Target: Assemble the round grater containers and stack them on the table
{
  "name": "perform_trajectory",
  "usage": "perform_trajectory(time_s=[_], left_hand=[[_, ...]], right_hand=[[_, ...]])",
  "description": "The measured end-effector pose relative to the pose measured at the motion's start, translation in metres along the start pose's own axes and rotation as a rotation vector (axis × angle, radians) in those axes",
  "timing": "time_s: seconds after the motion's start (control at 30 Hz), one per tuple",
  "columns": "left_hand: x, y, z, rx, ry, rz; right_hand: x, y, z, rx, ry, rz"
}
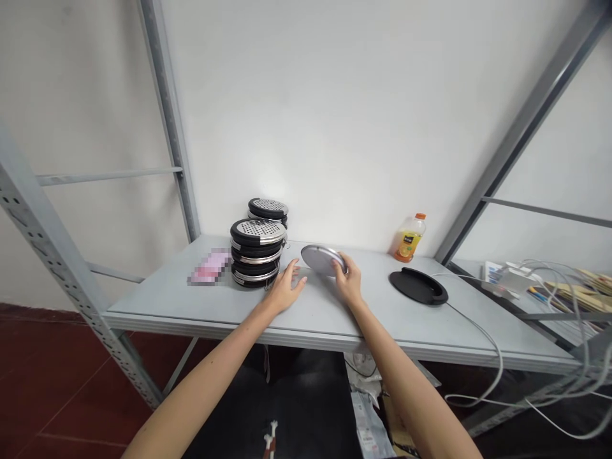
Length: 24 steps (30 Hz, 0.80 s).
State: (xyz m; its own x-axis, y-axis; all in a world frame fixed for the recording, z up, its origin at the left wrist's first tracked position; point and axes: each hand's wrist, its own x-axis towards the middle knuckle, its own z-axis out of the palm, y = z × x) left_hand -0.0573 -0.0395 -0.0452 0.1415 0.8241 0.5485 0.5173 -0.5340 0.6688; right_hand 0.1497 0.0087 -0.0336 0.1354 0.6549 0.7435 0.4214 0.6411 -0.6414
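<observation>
On the grey desk (157, 299) against the white wall, at mid-frame, the right hand (349, 281) gripped a tilted silver disc (321, 259) by its edge, propping it up, while the left hand (285, 288), fingers spread flat, rested beside the stacked round cases (257, 254).

Grey metal worktop (157, 299) set in steel shelving frame against white wall. Left hand (283, 288) lies flat on surface; right hand (349, 280) grips tilted silver disc (322, 259), lower edge seemingly on surface. Just left of left hand: stack of black round cases (257, 252) with perforated silver lids, second stack (268, 210) behind it. Further left: pink blurred item (210, 267). Right of right hand: black oval tray (417, 285), white cable (478, 331) trailing off edge. Beyond it, near wall: orange juice bottle (410, 238).
</observation>
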Motion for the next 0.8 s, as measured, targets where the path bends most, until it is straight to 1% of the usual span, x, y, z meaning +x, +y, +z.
perform_trajectory(time_s=[0.1, 0.23, 0.3, 0.4, 0.5, 0.6, 0.67, 0.73, 0.8], left_hand=[[0.000, 0.005, -0.002, 0.027, 0.004, 0.037], [-0.004, 0.015, -0.007, 0.155, -0.014, 0.114], [-0.007, 0.019, -0.009, 0.209, -0.060, 0.153], [-0.009, 0.022, -0.012, 0.252, -0.125, 0.175], [-0.009, 0.021, -0.012, 0.236, -0.101, 0.180], [-0.008, 0.018, -0.012, 0.178, -0.029, 0.202], [-0.008, 0.016, -0.012, 0.162, -0.014, 0.204], [-0.009, 0.016, -0.012, 0.173, -0.039, 0.184], [-0.009, 0.016, -0.012, 0.190, -0.064, 0.159]], right_hand=[[-0.004, -0.003, 0.003, -0.067, -0.115, -0.090], [-0.007, -0.005, 0.002, -0.157, -0.125, -0.163], [-0.007, -0.003, 0.001, -0.188, -0.123, -0.186], [-0.008, 0.000, 0.003, -0.229, -0.173, -0.237], [-0.008, 0.004, 0.008, -0.277, -0.296, -0.292], [-0.008, 0.007, 0.013, -0.285, -0.510, -0.332], [-0.009, 0.009, 0.015, -0.253, -0.625, -0.346], [-0.009, 0.010, 0.015, -0.225, -0.663, -0.336], [-0.010, 0.011, 0.015, -0.212, -0.663, -0.322]])
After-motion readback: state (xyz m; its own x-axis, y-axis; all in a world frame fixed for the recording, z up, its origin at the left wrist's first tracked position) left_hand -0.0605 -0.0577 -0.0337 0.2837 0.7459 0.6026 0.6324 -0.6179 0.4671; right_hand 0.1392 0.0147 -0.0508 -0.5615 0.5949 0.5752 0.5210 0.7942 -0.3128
